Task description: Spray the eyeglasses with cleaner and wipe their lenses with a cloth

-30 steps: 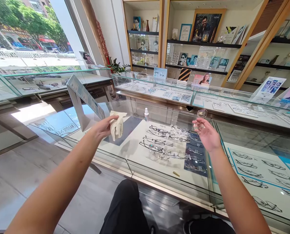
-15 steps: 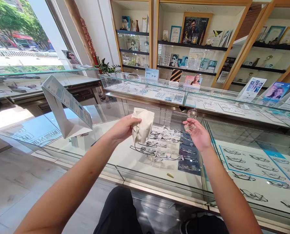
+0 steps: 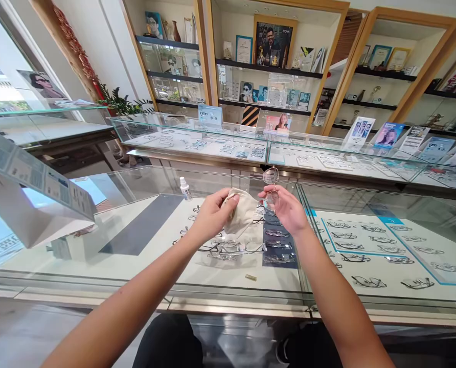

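Observation:
My left hand is closed on a cream cloth, which hangs from its fingers above the glass counter. To its right, my right hand pinches a pair of thin-rimmed glasses, one lens up and the other among the fingers. A small gap lies between cloth and glasses. Under both hands, several pairs of glasses lie on the counter, partly hidden by the cloth and my left arm. A white spray bottle stands upright left of my left hand.
A folded display stand is at the left of the counter. A small gold object lies near the front edge. More frames sit in the case at right. Behind runs another glass case with upright cards, then wall shelves.
The view has swung right. My left hand with the cloth has come closer to the glasses in my right hand. The spray bottle, hidden before, now shows.

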{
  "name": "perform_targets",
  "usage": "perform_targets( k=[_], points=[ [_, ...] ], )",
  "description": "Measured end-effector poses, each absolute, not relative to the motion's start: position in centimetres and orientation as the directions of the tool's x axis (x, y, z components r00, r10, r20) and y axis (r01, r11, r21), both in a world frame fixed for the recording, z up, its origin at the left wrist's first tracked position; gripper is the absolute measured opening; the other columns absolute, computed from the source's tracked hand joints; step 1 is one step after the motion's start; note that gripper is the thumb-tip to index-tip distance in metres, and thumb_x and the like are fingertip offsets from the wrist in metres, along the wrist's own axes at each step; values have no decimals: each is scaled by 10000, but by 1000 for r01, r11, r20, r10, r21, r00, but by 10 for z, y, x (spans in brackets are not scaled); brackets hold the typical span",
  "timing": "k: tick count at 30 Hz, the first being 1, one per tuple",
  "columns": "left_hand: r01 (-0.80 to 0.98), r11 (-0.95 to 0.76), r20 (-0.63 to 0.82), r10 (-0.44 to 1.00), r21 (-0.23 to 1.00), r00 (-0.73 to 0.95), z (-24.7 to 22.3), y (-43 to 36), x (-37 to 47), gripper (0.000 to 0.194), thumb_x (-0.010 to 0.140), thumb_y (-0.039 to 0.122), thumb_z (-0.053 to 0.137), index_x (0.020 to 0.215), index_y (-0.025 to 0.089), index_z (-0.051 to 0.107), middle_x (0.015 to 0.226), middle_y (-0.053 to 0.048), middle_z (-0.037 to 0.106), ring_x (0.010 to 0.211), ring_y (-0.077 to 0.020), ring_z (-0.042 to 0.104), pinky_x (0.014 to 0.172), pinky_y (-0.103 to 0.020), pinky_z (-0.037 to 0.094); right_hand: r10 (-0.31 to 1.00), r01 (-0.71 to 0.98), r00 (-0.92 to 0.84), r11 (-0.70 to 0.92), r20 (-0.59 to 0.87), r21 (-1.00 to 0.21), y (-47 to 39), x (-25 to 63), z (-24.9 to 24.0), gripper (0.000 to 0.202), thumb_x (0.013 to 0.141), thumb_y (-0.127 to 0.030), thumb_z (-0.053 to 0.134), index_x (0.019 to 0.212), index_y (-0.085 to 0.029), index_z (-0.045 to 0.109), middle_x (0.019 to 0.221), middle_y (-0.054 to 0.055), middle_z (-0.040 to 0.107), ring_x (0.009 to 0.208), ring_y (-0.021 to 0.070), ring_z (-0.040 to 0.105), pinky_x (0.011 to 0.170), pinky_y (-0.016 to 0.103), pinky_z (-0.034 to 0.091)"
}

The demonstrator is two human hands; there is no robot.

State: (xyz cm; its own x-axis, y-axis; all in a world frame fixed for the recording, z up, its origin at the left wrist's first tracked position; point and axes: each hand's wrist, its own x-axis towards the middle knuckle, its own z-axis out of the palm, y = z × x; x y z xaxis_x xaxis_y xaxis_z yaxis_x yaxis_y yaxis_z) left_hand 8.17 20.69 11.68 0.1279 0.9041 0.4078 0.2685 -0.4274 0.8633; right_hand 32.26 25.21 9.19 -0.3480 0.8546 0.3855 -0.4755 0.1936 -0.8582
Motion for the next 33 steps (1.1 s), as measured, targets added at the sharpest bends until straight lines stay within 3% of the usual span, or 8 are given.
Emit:
perform_targets(
  k=[4, 8, 11, 16, 21, 24, 28, 33],
  points=[
    [337, -463, 458, 883, 820, 101, 119, 205, 75, 254, 1005, 449, 671, 1101, 221, 610, 865, 5, 676, 766, -167, 588, 702, -281, 430, 872, -489, -312, 193, 378, -851, 254, 324, 94, 263, 962, -428, 657, 1053, -230, 805, 1064, 84, 812, 1019, 244, 706, 938, 384, 559],
    [419, -493, 512, 856, 762, 76, 124, 202, 70, 210, 1006, 417, 675, 1010, 219, 606, 904, -12, 667, 828, -175, 617, 739, -288, 440, 854, -490, -336, 201, 397, -848, 252, 319, 93, 250, 973, -432, 658, 978, -227, 801, 1042, 83, 804, 1027, 242, 704, 973, 388, 561],
    [375, -489, 502, 862, 788, 69, 126, 201, 70, 237, 1001, 438, 684, 996, 218, 595, 909, -21, 657, 840, -182, 634, 761, -291, 472, 831, -508, -375, 186, 411, -841, 249, 315, 92, 250, 972, -444, 673, 1004, -232, 802, 1052, 82, 805, 1063, 248, 709, 1014, 402, 556],
    [356, -514, 514, 852, 780, 105, 125, 198, 70, 315, 1010, 422, 687, 1228, 259, 529, 904, 3, 646, 807, -169, 634, 752, -273, 498, 823, -506, -382, 195, 421, -840, 248, 311, 91, 263, 968, -468, 690, 1005, -229, 793, 1060, 85, 808, 1081, 251, 717, 1064, 420, 540],
    [461, -551, 539, 824, 696, 172, 127, 197, 69, 176, 1030, 404, 643, 1084, 238, 613, 1045, -44, 708, 788, -157, 630, 730, -282, 495, 800, -526, -405, 192, 442, -829, 246, 312, 91, 268, 983, -467, 679, 1014, -228, 797, 1049, 82, 816, 1112, 262, 734, 1113, 445, 522],
    [498, -538, 517, 834, 680, 194, 129, 197, 70, 200, 1028, 414, 635, 1016, 223, 693, 996, -48, 737, 779, -165, 630, 721, -286, 490, 793, -514, -442, 159, 419, -843, 244, 312, 91, 285, 971, -488, 687, 1012, -225, 788, 1036, 93, 817, 1109, 273, 744, 1097, 456, 539],
    [470, -494, 471, 864, 731, 176, 128, 198, 72, 258, 998, 465, 690, 1039, 218, 751, 841, -28, 719, 678, -156, 580, 630, -275, 442, 778, -509, -487, 116, 396, -853, 242, 309, 90, 307, 953, -516, 713, 1002, -222, 784, 1016, 97, 814, 1114, 285, 750, 1065, 451, 558],
    [305, -414, 384, 910, 858, 156, 128, 196, 75, 309, 930, 502, 772, 1028, 209, 757, 706, -8, 624, 586, -139, 492, 535, -260, 362, 775, -518, -498, 95, 390, -850, 242, 305, 88, 312, 934, -521, 733, 987, -220, 795, 981, 89, 821, 1081, 283, 762, 1053, 428, 554]
  ],
)
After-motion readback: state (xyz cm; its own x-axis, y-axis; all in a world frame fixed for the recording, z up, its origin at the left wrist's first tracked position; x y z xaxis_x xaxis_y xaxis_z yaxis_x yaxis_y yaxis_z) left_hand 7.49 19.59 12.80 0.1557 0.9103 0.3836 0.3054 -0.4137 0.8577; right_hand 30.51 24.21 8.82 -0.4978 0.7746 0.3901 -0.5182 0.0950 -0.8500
